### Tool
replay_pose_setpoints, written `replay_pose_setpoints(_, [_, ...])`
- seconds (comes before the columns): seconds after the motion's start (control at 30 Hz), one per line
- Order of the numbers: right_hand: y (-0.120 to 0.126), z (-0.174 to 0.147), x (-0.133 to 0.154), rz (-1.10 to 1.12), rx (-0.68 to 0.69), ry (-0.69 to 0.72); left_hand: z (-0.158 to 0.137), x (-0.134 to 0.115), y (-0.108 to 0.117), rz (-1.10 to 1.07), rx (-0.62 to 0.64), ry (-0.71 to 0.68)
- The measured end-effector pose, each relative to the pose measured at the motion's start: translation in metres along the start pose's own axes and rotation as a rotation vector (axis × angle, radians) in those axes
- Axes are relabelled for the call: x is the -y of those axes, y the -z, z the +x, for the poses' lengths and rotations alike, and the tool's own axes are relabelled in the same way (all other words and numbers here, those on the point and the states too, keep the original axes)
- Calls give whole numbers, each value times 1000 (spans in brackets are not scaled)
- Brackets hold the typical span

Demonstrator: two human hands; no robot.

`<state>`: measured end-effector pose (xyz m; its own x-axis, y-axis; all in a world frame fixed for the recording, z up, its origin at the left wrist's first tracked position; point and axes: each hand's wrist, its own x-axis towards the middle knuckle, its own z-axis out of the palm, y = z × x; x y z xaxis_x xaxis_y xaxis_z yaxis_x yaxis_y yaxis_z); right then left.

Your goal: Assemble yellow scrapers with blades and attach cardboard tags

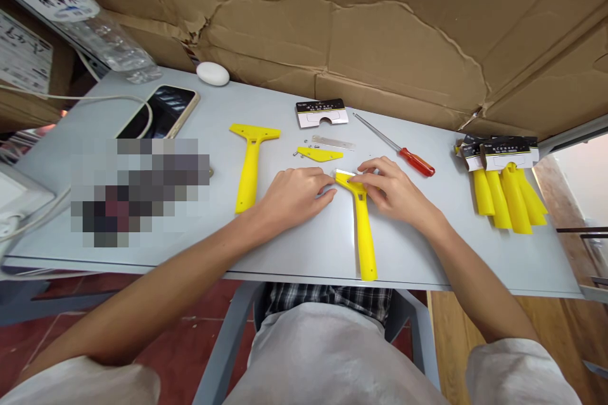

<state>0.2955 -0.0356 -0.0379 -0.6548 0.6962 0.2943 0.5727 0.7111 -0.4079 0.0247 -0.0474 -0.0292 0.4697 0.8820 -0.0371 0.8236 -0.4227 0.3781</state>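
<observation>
A yellow scraper (365, 234) lies on the table with its handle towards me and a metal blade edge (344, 172) at its head. My right hand (392, 190) grips the right side of the head, thumb and fingers bent around it. My left hand (301, 196) has its fingertips against the head's left corner, fingers curled. Just beyond are a loose yellow cover plate (320, 154), a thin metal blade (334, 142) and several small screws or nuts (303, 153). Left of my left hand lies a second yellow scraper (249, 164).
A red-handled screwdriver (415, 161) and a black-and-white card (322, 115) lie at the back. Several yellow handles (510, 199) with cards are at right. A phone (159, 111), white oval object (213, 73), bottle (104, 31) and blurred item (142, 196) are left. Cardboard (332, 25) stands behind.
</observation>
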Motion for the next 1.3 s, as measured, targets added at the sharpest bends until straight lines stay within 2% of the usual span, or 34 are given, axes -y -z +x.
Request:
replay_pose_setpoints(0.47, [12, 0, -14, -26, -83, -80, -1, 0, 2, 20, 8, 8])
replay_pose_setpoints(0.63, [17, -1, -17, -87, -119, -169, 0, 2, 3, 11, 8, 13])
replay_pose_setpoints(0.77, [20, -4, -19, -86, -108, -246, 3, 12, 14, -13, -92, 30])
replay_pose_setpoints(0.9, [21, -6, -25, -96, -90, -277, 10, 27, 33, -37, -202, 107])
replay_pose_setpoints(1.07, [22, -8, -29, -112, -88, -322, 30, 38, 46, 48, -148, 130])
replay_pose_setpoints(1.3, [25, -8, -26, -98, -77, -350, 69, 44, 46, 130, -52, 220])
